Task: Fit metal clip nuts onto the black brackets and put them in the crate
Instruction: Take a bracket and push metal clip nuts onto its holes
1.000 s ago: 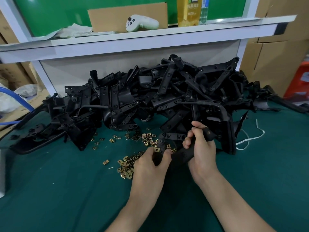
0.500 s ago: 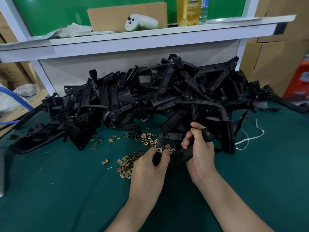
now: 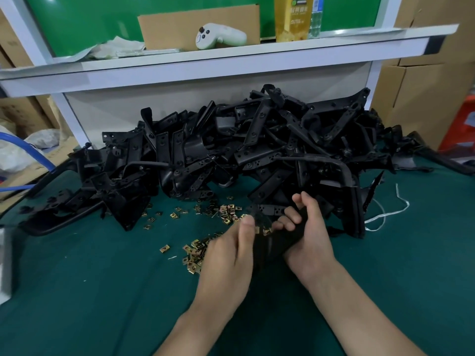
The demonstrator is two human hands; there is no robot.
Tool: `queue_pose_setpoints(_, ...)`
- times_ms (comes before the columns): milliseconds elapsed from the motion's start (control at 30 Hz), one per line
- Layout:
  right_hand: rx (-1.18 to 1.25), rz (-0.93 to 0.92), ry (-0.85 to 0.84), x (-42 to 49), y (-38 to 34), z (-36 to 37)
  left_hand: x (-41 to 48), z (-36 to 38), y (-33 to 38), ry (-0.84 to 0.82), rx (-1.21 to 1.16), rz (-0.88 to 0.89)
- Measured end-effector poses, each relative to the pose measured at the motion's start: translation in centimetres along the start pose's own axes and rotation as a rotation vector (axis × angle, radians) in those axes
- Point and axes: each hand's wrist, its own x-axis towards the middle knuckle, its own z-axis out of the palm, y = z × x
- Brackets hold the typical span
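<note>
Green mat [image 3: 102, 291], white shelf [image 3: 205, 70] behind. Bracket [image 3: 279, 240] held before pile [image 3: 257, 155]: right hand [image 3: 308, 235] grips it, left hand [image 3: 228, 263] pinches its left end. Nuts [image 3: 194, 254] scattered just left. Bottle [image 3: 293, 19] label blurred, unreadable.

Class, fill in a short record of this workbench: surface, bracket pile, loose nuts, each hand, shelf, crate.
Surface: green mat
Pile: black brackets heaped at the back
Loose parts: clip nuts scattered in front of the pile
Left hand: pinches the held bracket at its blurred end
Right hand: grips the held bracket
Shelf: white controller, yellow carton
Crate: not in view
</note>
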Motion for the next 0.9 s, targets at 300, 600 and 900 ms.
queue_pose_setpoints(300,0.066,0.021,0.003,0.5,-0.4,-0.5,1.3,-3.3,-3.9,-0.179,0.885,-0.144)
queue_pose_setpoints(600,0.06,0.025,-0.049,0.6,-0.5,-0.7,2.8,-3.0,-4.4,-0.105,0.908,0.016)
queue_pose_setpoints(900,0.087,0.038,-0.06,0.6,-0.6,-0.9,2.7,-3.1,-3.6,-0.031,0.728,0.036)
